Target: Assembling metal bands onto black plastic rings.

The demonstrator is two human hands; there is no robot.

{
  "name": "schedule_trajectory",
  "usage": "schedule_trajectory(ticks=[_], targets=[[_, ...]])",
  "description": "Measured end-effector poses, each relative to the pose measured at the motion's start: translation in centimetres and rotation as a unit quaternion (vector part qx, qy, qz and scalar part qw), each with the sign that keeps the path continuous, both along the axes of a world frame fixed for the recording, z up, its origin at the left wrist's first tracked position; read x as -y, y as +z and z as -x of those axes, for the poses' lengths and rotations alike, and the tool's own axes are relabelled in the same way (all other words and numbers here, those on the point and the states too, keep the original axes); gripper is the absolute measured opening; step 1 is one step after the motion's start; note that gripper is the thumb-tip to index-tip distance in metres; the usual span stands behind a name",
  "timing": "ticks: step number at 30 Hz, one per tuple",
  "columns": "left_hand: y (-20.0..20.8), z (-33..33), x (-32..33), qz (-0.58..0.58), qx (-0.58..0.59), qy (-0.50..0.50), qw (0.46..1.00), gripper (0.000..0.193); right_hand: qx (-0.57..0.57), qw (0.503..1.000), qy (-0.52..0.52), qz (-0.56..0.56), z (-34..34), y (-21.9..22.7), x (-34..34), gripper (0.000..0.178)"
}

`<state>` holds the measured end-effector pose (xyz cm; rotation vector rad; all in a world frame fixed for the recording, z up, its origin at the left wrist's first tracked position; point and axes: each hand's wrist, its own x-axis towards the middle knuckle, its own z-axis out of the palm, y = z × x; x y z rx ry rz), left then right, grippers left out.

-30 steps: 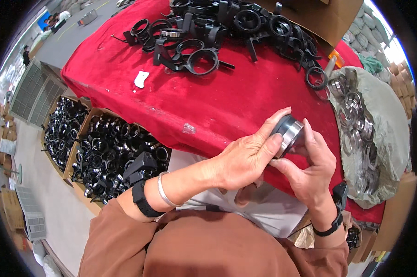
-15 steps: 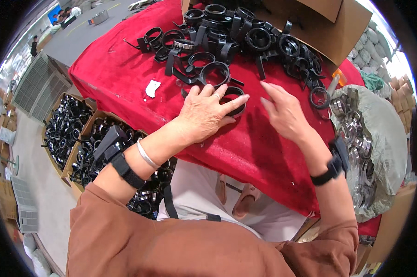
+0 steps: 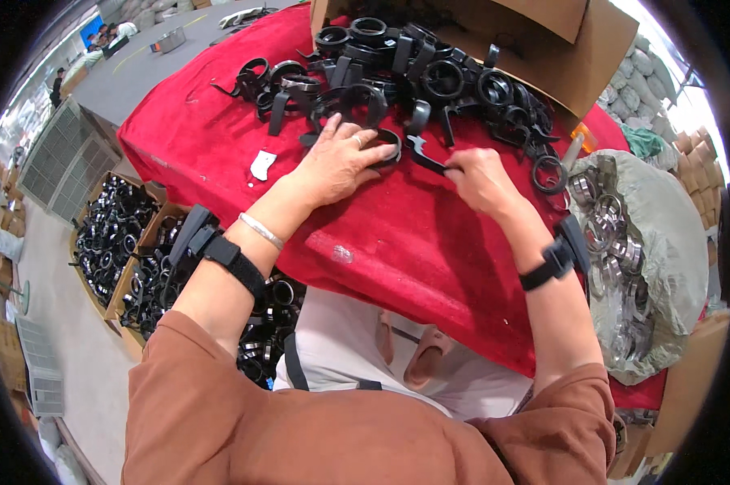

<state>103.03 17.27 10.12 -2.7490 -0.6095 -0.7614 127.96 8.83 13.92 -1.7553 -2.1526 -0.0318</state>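
Note:
On the red cloth (image 3: 429, 234), my left hand (image 3: 340, 162) rests at the near edge of a pile of black plastic ring pieces (image 3: 442, 79). Its fingers and thumb curl round a black ring (image 3: 395, 145), partly hidden beneath them. To the right, my right hand (image 3: 482, 179) is closed, pinching the near end of a slim black plastic handle (image 3: 429, 163). That handle slants up and left from my fingers to a curved tip near the pile. Most rings in the pile carry similar protruding arms.
A cardboard box (image 3: 575, 48) stands behind the pile. Metal rings lie in a translucent plastic bag (image 3: 664, 242) at the right. Cartons of black parts (image 3: 118, 234) sit low at the left. A white scrap (image 3: 262, 166) lies on the cloth.
My left hand has shifted left and slightly away from me, with the ring still under its fingers. My right hand has closed on a black handle that now lies nearer me than the pile.

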Motion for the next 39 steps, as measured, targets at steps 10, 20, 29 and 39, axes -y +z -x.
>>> schedule_trajectory(ticks=[10,20,29,39], targets=[[2.3,-8.8,9.1,0.775,0.342,-0.003,0.531,0.051,-0.547,0.827,-0.088,0.093,-1.0,-0.1,11.8,0.021],[0.3,-9.9,9.0,0.893,0.353,-0.214,0.179,0.046,-0.103,0.898,-0.346,-0.25,-9.5,0.2,24.4,0.029],[-1.4,-9.0,9.3,0.899,0.353,-0.244,0.083,0.048,0.04,0.771,-0.625,0.116,-22.6,1.5,35.0,0.086],[-1.7,-8.3,9.6,0.893,0.367,-0.246,0.086,0.046,-0.101,0.735,-0.644,0.186,-24.3,1.8,32.5,0.077]])
